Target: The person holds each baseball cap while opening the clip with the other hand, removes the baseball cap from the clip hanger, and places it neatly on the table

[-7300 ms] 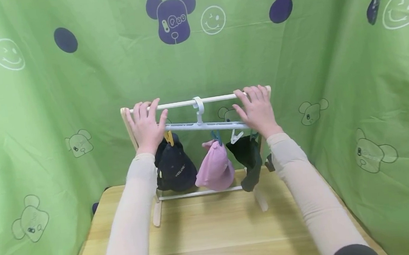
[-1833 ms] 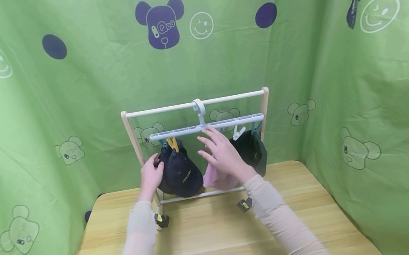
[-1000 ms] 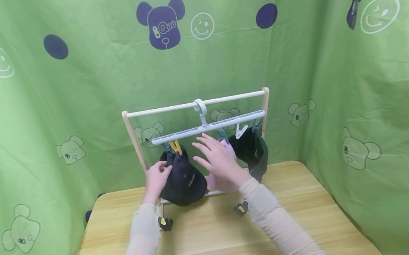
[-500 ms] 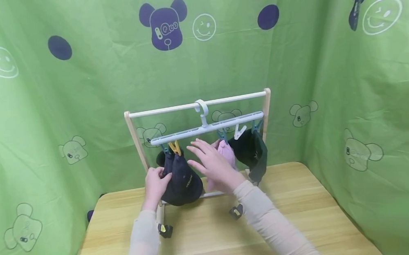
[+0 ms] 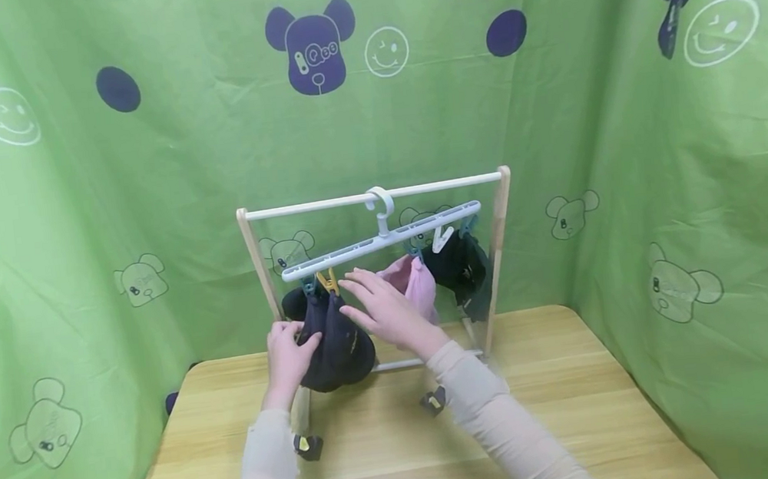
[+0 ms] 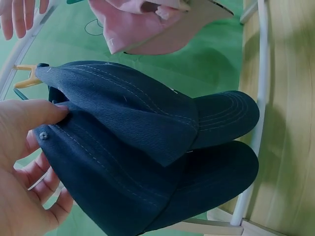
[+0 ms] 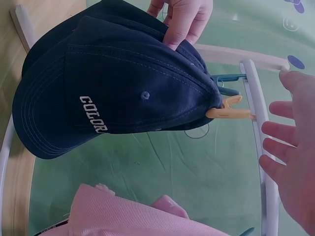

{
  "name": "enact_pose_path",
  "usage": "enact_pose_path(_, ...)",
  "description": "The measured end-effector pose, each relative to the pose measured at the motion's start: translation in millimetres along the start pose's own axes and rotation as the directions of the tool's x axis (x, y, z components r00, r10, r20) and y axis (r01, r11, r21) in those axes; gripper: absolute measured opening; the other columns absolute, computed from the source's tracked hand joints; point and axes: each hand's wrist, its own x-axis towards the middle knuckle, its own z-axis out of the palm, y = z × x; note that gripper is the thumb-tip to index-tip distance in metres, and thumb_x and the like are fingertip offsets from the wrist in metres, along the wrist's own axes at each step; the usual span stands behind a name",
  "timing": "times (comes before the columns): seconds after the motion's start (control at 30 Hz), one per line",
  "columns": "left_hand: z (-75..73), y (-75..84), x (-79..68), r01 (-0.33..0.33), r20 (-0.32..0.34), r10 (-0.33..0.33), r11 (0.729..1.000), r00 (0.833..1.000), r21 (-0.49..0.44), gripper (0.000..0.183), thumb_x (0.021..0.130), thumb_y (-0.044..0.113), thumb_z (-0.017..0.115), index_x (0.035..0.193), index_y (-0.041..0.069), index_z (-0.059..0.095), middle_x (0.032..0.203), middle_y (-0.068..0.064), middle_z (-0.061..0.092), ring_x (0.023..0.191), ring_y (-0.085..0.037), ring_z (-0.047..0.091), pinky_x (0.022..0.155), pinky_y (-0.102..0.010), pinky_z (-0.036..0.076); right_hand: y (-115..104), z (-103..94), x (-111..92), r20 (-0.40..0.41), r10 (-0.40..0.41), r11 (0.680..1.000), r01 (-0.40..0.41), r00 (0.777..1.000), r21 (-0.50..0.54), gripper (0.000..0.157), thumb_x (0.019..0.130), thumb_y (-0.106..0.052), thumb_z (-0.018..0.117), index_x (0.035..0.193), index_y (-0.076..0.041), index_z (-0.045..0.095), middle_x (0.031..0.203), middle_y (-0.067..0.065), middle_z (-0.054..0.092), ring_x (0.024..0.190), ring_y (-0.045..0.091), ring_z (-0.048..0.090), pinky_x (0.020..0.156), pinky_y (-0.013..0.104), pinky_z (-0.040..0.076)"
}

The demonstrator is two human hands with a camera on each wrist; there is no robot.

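Note:
Two navy caps (image 6: 123, 118) hang side by side from a pale blue clip hanger (image 5: 350, 253); the one facing the right wrist view reads COLOR. A yellow clip (image 7: 230, 109) and a teal clip (image 5: 309, 284) hold them at the crown. My left hand (image 5: 291, 360) pinches the left cap's crown, thumb on the near side and fingers behind, as the left wrist view shows. My right hand (image 5: 387, 310) is beside the caps under the hanger bar, fingers spread and holding nothing. A pink cap (image 5: 420, 286) hangs behind it, partly hidden.
The hanger hooks over the top bar of a wooden rack (image 5: 311, 207) on the wood table (image 5: 552, 401). A dark green hat (image 5: 474, 273) and an unused white clip (image 5: 443, 239) hang at the right end. Green curtain (image 5: 455, 117) surrounds the table.
Earlier both hands were on the rack's top bar. Since then the left hand took hold of a navy cap, the hanger's right end swung back, and the right hand moved left and down.

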Motion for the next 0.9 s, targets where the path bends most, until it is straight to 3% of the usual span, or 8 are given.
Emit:
enact_pose_path(0.13,-2.1,-0.4,-3.3,-0.028,-0.014,0.028,1.000,1.000,0.007,0.030,0.080,0.019,0.075,0.099,-0.003,0.069,0.106,-0.021,0.057,0.103,-0.039,0.051,0.093,-0.051,0.041,-5,2.8,2,0.007,0.006,0.999,-0.006,1.000,0.035,0.050,0.099,-0.036,0.054,0.139,-0.007,0.051,0.144,0.012,0.050,0.138,0.028,0.044,0.117,0.040,0.033)
enact_pose_path(0.37,-4.5,-3.1,-10.2,-0.024,-0.027,0.023,0.999,0.999,-0.023,0.028,0.082,0.017,0.074,0.100,-0.002,0.066,0.105,-0.021,0.061,0.100,-0.037,0.057,0.092,-0.050,0.046,-19,7.0,7,0.039,0.013,0.978,-0.020,0.999,0.210,0.048,0.100,-0.031,0.053,0.140,-0.005,0.049,0.142,0.014,0.053,0.134,0.029,0.047,0.115,0.043,0.036)
enact_pose_path(0.67,-4.6,-9.0,-18.9,-0.005,-0.065,-0.001,0.996,0.998,-0.087,0.026,0.082,0.016,0.073,0.101,0.000,0.066,0.099,-0.020,0.066,0.092,-0.035,0.062,0.083,-0.048,0.049,-36,15.0,15,0.139,0.039,0.968,-0.072,0.990,0.241,0.053,0.100,-0.034,0.053,0.144,-0.005,0.044,0.143,0.014,0.052,0.134,0.029,0.049,0.114,0.041,0.038)
enact_pose_path(0.9,-5.3,-12.4,-26.4,0.042,-0.080,-0.053,0.990,0.995,-0.133,0.022,0.085,0.018,0.072,0.101,0.006,0.065,0.093,-0.017,0.071,0.083,-0.029,0.064,0.074,-0.038,0.050,-41,20.1,20,0.157,0.113,0.915,-0.164,0.981,0.368,0.055,0.097,-0.032,0.058,0.143,-0.004,0.045,0.142,0.014,0.053,0.123,0.028,0.059,0.105,0.037,0.048)
